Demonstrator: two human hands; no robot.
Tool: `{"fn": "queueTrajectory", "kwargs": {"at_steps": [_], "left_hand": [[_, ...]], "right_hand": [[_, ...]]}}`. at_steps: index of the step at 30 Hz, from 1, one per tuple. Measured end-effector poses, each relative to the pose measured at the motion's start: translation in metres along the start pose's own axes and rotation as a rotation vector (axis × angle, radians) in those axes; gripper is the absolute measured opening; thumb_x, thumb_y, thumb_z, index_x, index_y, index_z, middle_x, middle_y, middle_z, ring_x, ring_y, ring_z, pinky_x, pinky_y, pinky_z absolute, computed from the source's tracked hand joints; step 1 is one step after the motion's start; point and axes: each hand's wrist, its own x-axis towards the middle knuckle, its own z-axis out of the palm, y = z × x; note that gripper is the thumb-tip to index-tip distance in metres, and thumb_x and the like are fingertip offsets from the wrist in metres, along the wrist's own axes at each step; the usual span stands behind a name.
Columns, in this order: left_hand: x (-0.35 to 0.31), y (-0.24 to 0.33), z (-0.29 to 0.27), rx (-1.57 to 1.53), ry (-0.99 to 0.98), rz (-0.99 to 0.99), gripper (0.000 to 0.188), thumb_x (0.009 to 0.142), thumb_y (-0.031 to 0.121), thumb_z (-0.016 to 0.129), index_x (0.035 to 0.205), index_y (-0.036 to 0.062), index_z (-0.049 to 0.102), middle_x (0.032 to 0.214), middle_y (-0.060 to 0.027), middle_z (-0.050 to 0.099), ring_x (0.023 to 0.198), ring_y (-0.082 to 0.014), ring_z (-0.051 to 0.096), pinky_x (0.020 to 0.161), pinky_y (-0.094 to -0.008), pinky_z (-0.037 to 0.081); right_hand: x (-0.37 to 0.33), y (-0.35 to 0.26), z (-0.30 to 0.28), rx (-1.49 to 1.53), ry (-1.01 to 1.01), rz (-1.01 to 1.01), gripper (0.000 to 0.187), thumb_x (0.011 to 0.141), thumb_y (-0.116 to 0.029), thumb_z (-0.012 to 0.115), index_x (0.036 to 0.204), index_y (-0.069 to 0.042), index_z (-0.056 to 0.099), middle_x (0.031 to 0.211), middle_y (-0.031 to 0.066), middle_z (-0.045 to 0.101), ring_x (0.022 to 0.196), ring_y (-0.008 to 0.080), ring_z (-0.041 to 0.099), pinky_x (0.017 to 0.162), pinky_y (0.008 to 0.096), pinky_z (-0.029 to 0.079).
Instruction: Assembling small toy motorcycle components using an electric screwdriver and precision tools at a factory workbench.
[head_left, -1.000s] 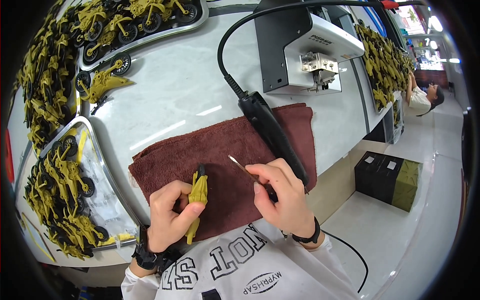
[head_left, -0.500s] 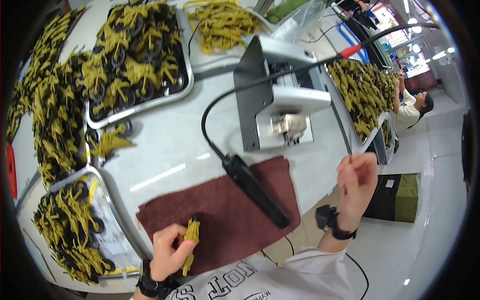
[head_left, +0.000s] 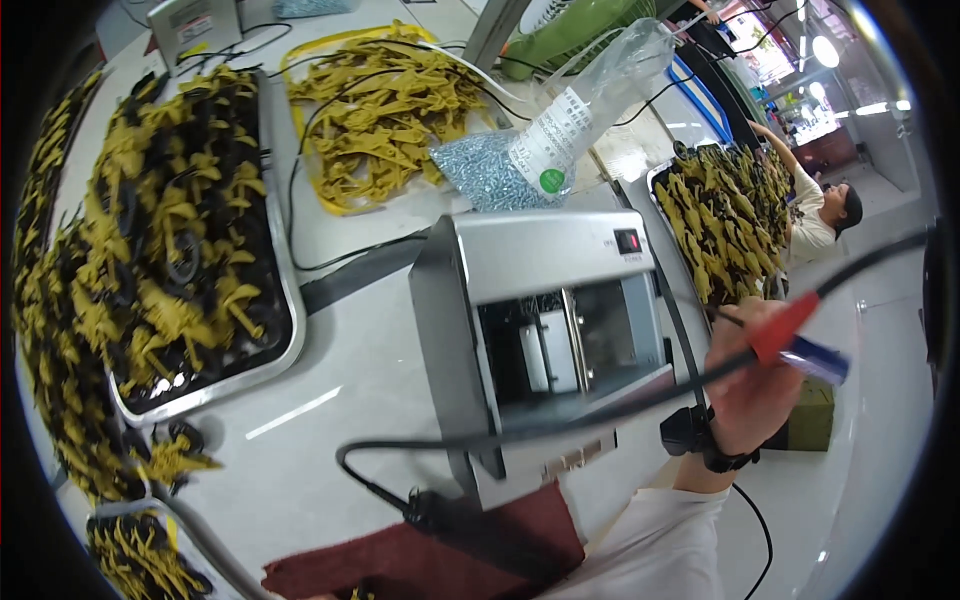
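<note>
Smeared by motion, my right hand [head_left: 745,400] is raised at the right, its fingers bent together behind a black cable with a red sleeve [head_left: 785,328]. A blue and pale tube-like piece [head_left: 815,360] shows beside the fingers; what they grip is hard to make out. My left hand is almost wholly cut off by the lower edge, with a bit of a yellow piece [head_left: 360,595] there. A black electric screwdriver [head_left: 490,545] lies on the dark red cloth [head_left: 340,570], its cable looping up in front of a grey metal screw feeder [head_left: 545,250].
Left are metal trays [head_left: 285,345] of yellow and black wheeled parts. Behind stand a yellow-rimmed tray [head_left: 320,190] of yellow parts and a clear bag [head_left: 500,170] of screws. Another loaded tray [head_left: 720,225] lies at the right, with a person [head_left: 815,215] beyond it.
The view has swung up, so cloth, screwdriver and left hand sit lower. My right hand has moved outward, behind the red-sleeved cable. The bag of screws now shows fully.
</note>
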Motion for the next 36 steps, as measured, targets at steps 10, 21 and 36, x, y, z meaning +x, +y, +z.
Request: {"fn": "queueTrajectory", "kwargs": {"at_steps": [10, 21, 36], "left_hand": [[0.012, -0.003, -0.005, 0.016, 0.005, -0.016, 0.02, 0.082, 0.018, 0.057, 0.078, -0.0008, 0.062, 0.064, -0.0074, 0.059, 0.054, -0.0163, 0.053, 0.055, -0.0291, 0.044], [0.019, 0.002, -0.002, 0.117, 0.049, 0.06, 0.038, 0.089, 0.037, 0.057, 0.083, -0.0005, 0.063, 0.065, -0.0079, 0.059, 0.054, -0.0182, 0.054, 0.053, -0.0305, 0.043], [0.006, -0.001, -0.004, -0.008, 0.025, -0.037, 0.035, 0.094, 0.031, 0.055, 0.085, -0.0027, 0.06, 0.065, -0.0051, 0.057, 0.053, -0.0123, 0.049, 0.05, -0.0276, 0.04]], "right_hand": [[0.071, 0.012, 0.005, -0.237, -0.398, -0.26, 0.037, 0.096, -0.04, 0.054, 0.099, -0.006, 0.039, 0.056, 0.0112, 0.06, 0.039, 0.0147, 0.051, 0.035, 0.024, 0.038], [0.079, 0.013, 0.017, -0.304, -0.678, -0.002, 0.033, 0.092, -0.024, 0.062, 0.076, 0.006, 0.063, 0.062, 0.0123, 0.065, 0.045, 0.0166, 0.058, 0.037, 0.0258, 0.046], [0.096, 0.019, 0.069, -0.978, -0.802, 0.123, 0.019, 0.068, -0.001, 0.07, 0.061, -0.006, 0.053, 0.052, 0.007, 0.047, 0.05, 0.0276, 0.046, 0.045, 0.0348, 0.036]]}}
